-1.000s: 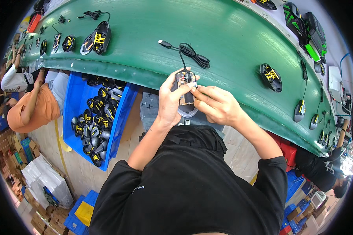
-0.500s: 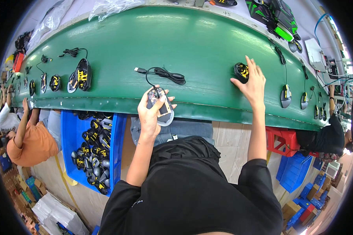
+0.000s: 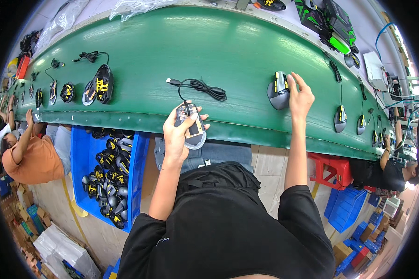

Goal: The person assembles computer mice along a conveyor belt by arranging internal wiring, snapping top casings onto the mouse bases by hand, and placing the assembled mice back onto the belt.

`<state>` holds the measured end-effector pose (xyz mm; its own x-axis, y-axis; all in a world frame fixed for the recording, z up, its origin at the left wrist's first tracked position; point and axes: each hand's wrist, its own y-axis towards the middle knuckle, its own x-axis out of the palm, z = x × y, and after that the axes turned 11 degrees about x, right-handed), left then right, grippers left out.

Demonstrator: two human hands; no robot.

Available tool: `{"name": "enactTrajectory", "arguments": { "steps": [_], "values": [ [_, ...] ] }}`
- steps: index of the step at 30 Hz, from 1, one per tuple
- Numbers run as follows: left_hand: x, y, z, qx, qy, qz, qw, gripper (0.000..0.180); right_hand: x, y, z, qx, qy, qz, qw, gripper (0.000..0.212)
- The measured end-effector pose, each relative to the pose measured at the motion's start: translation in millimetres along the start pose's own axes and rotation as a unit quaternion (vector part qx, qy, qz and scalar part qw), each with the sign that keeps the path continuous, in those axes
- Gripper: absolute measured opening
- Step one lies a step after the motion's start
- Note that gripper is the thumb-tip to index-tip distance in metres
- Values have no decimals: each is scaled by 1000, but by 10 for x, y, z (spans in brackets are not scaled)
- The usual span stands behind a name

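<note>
My left hand (image 3: 176, 135) grips a computer mouse base (image 3: 195, 132) with its circuit board exposed, just over the near edge of the green bench. A black cable (image 3: 205, 88) runs from the base and lies bundled on the bench, its plug pointing left. To the right, my right hand (image 3: 301, 95) is closed on the right side of a grey-and-black mouse top shell (image 3: 279, 96). The shell's outer face is up, with yellow showing near its top end; my thumb is mostly hidden.
Mouse halves (image 3: 103, 84) and more parts lie along the green bench (image 3: 172, 42) at left. Wired mice (image 3: 340, 120) lie at right. A blue crate (image 3: 137, 181) of mouse shells stands below left. A red stool (image 3: 333, 171) stands at right; co-workers sit on both sides.
My right hand has turned the mouse top shell over, from its yellow inner side to its outer face, and shifted slightly left. The left hand keeps its hold on the base.
</note>
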<state>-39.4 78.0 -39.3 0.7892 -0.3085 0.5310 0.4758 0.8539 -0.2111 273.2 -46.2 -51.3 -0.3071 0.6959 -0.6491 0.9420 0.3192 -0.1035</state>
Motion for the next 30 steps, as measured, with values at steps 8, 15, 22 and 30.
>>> {"name": "enactTrajectory", "arguments": {
  "steps": [8,15,22,30],
  "values": [
    [53,31,-56,35,-42,-16,998,41,417,-474,-154,-181,15,25,983,50],
    [178,-8,-31,53,-107,-45,992,43,795,-1808,-898,-280,200,-117,931,43],
    [334,-193,100,98,-75,-85,989,62,1002,-1942,-816,-323,217,-116,914,46],
    [270,-215,101,169,0,-141,975,62,898,-1913,-813,-328,233,-165,900,50]
  ]
}}
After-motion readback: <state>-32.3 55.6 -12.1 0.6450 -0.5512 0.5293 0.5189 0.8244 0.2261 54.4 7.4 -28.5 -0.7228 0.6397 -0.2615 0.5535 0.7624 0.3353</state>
